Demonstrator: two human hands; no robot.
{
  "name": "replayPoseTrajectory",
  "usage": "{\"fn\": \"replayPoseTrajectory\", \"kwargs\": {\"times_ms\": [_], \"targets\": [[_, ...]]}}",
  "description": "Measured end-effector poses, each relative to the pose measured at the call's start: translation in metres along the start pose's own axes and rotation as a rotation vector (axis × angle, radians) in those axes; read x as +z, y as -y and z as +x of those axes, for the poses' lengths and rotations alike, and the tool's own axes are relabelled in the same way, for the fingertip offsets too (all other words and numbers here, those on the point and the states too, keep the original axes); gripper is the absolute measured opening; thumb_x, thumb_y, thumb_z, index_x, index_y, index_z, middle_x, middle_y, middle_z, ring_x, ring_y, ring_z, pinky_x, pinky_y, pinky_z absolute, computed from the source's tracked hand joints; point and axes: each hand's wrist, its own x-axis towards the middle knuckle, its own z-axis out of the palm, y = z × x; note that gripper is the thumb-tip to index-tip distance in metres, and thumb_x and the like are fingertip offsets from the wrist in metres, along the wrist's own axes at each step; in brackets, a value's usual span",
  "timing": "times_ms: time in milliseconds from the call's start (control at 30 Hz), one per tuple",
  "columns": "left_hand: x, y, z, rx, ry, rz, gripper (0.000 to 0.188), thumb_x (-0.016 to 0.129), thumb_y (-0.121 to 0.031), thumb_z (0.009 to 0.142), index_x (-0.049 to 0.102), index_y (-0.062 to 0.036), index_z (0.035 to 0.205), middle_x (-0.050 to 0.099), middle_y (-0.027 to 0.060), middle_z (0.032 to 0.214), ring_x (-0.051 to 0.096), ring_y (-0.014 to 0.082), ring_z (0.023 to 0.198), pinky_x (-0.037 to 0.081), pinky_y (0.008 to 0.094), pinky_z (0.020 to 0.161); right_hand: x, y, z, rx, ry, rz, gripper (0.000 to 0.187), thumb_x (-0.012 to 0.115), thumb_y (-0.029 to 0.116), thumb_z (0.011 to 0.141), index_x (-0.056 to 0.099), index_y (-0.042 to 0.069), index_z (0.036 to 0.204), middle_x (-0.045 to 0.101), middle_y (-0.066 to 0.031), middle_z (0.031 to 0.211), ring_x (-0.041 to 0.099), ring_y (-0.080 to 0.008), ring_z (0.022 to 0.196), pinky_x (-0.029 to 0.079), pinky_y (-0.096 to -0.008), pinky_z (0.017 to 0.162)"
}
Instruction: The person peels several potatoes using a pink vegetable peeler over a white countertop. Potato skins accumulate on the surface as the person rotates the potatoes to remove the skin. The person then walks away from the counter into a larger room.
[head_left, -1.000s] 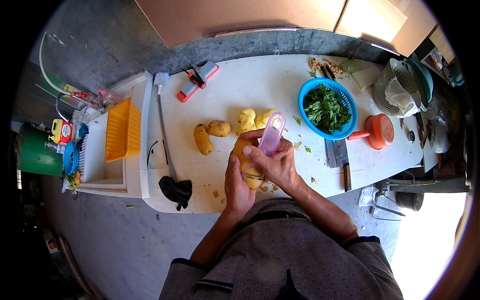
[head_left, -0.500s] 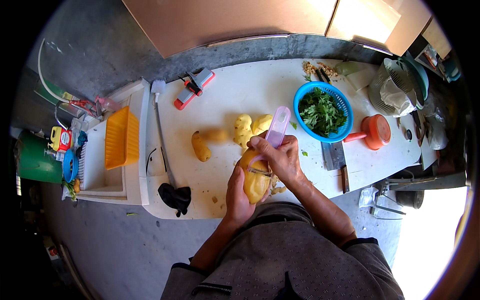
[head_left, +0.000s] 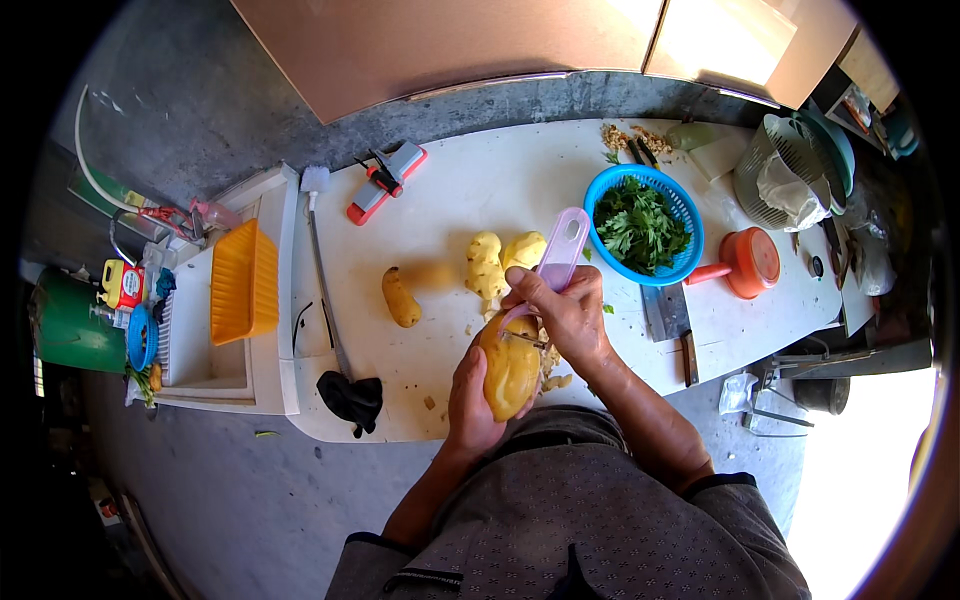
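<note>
A large yellow potato [head_left: 512, 375], partly peeled, rests in my left hand [head_left: 470, 402], whose fingers wrap round its left side and underside. My right hand [head_left: 572, 320] grips a pink, see-through peeler [head_left: 565, 245] by its handle. The peeler's metal blade lies against the upper part of the potato. Just beyond my hands sit two peeled, knobbly potatoes [head_left: 485, 265]. Off to their left lies an unpeeled potato [head_left: 401, 297] with brown skin. Peel scraps [head_left: 552, 368] are scattered on the table under and beside my right hand.
A blue basket of leafy greens [head_left: 642, 228] stands on the white table [head_left: 480, 165], partly over a cleaver [head_left: 672, 325]. Right of it is an orange-red dipper [head_left: 750, 262]. Leftward are a long-handled brush [head_left: 325, 250], black cloth [head_left: 350, 400] and a sink with a yellow basket [head_left: 245, 285].
The peeler's blade has moved up the potato, away from my body, and the blade's angle has changed. My left hand still holds the potato, which sits slightly lower.
</note>
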Motion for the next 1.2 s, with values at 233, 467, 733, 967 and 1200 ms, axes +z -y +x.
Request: {"fn": "replayPoseTrajectory", "kwargs": {"times_ms": [233, 467, 733, 967, 1200], "targets": [[-0.019, 0.003, -0.001, -0.009, 0.208, -0.098, 0.063, 0.033, -0.05, 0.106, 0.035, -0.003, 0.149, 0.061, 0.0134, 0.108, 0.06, 0.0191, 0.071, 0.046, 0.0302, 0.053, 0.0, 0.002, -0.003, -0.033, 0.014, -0.041, 0.036, 0.078, 0.025, 0.09, 0.073, -0.004, 0.07, 0.071, -0.0083, 0.065, 0.063, -0.0094, 0.057, 0.053, -0.0262, 0.056], [-0.025, 0.002, -0.005, -0.047, 0.277, -0.17, 0.067, 0.038, -0.053, 0.104, 0.036, -0.0014, 0.147, 0.062, 0.0161, 0.106, 0.059, 0.0211, 0.071, 0.046, 0.031, 0.054, -0.004, 0.001, 0.002, -0.038, -0.002, 0.038, 0.036, 0.076, 0.024, 0.092, 0.071, -0.002, 0.068, 0.069, -0.0085, 0.062, 0.061, -0.0082, 0.054, 0.048, -0.0246, 0.051], [-0.023, 0.002, -0.008, -0.083, 0.241, -0.166, 0.068, 0.04, -0.055, 0.104, 0.038, -0.0022, 0.147, 0.063, 0.018, 0.109, 0.059, 0.0206, 0.07, 0.045, 0.0296, 0.052, -0.011, 0.001, 0.006, -0.074, -0.002, 0.086, 0.036, 0.075, 0.025, 0.094, 0.07, -0.003, 0.073, 0.071, -0.0111, 0.064, 0.061, -0.01, 0.051, 0.049, -0.0237, 0.05], [-0.032, 0.006, -0.007, -0.082, 0.235, -0.144, 0.073, 0.042, -0.056, 0.102, 0.037, 0.0008, 0.148, 0.063, 0.0176, 0.111, 0.063, 0.0211, 0.076, 0.049, 0.0297, 0.056, -0.014, -0.014, 0.011, 0.055, 0.041, 0.204, 0.035, 0.074, 0.027, 0.094, 0.07, -0.001, 0.074, 0.07, -0.0105, 0.064, 0.061, -0.011, 0.05, 0.048, -0.0244, 0.047], [-0.038, 0.005, -0.018, -0.073, 0.276, -0.164, 0.079, 0.05, -0.058, 0.099, 0.038, 0.0039, 0.147, 0.064, 0.0199, 0.115, 0.064, 0.0228, 0.078, 0.051, 0.0307, 0.057, -0.016, -0.021, 0.022, 0.259, -0.024, 0.305, 0.03, 0.074, 0.025, 0.093, 0.069, 0.002, 0.074, 0.068, -0.009, 0.064, 0.059, -0.0124, 0.048, 0.047, -0.0252, 0.048]]}}
